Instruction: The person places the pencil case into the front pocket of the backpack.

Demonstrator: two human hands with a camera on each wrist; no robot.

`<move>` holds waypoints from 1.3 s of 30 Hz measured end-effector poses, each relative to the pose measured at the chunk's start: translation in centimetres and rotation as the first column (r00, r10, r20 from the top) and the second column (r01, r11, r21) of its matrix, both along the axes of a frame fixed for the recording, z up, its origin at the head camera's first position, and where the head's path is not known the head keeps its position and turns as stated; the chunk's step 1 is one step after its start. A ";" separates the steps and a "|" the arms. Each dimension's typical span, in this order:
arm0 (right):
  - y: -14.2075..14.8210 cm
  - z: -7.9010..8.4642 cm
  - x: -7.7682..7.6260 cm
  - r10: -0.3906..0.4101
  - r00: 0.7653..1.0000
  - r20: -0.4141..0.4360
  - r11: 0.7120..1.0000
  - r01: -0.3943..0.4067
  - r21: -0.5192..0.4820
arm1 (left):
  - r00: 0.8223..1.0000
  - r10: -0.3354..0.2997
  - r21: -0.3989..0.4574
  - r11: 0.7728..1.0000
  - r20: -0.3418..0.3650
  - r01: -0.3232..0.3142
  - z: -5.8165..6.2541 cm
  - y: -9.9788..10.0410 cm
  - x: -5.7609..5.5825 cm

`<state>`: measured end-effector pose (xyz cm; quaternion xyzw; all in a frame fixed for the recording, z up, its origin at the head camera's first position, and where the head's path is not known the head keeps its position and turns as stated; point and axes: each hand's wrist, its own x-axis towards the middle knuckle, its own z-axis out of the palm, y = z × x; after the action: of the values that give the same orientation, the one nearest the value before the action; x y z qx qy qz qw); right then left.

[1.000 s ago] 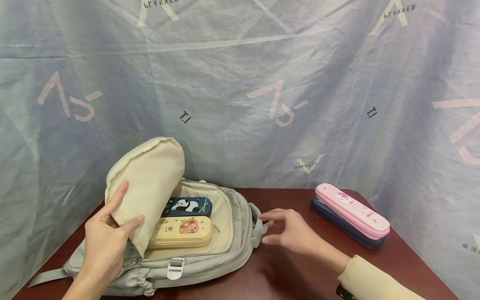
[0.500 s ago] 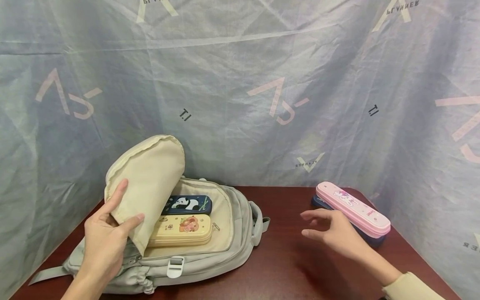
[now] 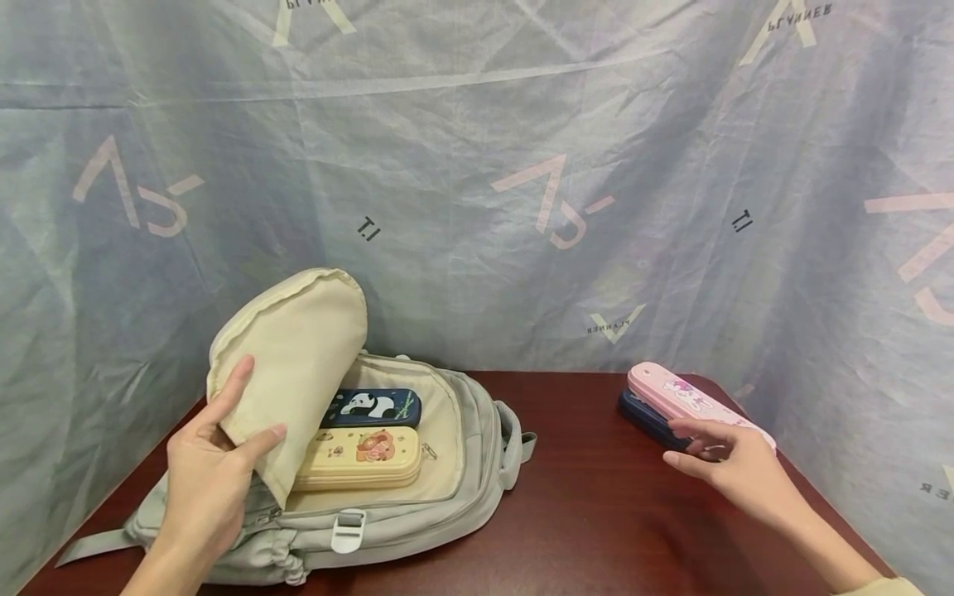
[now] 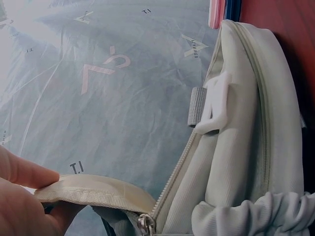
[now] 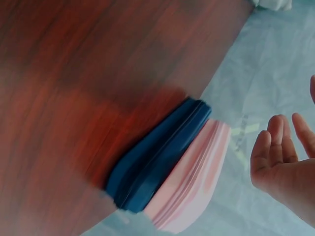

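My left hand pinches the edge of the backpack's cream-lined flap and holds it raised. The grey-green backpack lies on its back with the compartment exposed. Inside it, a navy panda pencil case lies beside a yellow pencil case, both partly covered by the flap. My right hand, fingers loosely bent and holding nothing, hovers over the near end of a pink pencil case. That pink case rests on a dark blue pencil case. In the right wrist view, fingers and cases stand apart.
The dark red tabletop stretches between the backpack and the two stacked cases. A grey printed cloth hangs behind and at both sides. The backpack's top handle points right, and a strap trails off at left.
My right hand has moved right, from beside the backpack's handle to the stacked pencil cases. The left hand keeps the flap up in the same place.
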<state>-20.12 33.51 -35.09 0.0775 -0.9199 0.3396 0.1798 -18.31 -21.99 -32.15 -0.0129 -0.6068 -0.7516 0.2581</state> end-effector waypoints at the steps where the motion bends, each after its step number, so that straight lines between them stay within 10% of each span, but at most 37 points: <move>1: 0.3 0.0 0.1 -0.017 1.000 0.004 1.000 0.017 0.007 | 1.000 -0.001 -0.001 1.000 0.000 0.001 0.0 0.0 0.0; 24: 7.1 -1.4 0.0 -0.184 0.973 -0.142 0.969 0.204 0.142 | 1.000 0.001 -0.020 1.000 0.015 -0.001 -0.1 -0.1 0.1; 39: 11.0 -2.6 -2.5 -0.161 0.972 0.170 0.976 0.132 0.172 | 0.999 0.013 -0.046 0.999 0.029 -0.012 0.1 0.0 0.1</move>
<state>-22.57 44.49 -37.66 -0.0082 -0.9599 0.2566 0.1122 -18.21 -21.97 -32.02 -0.0040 -0.6275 -0.7361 0.2538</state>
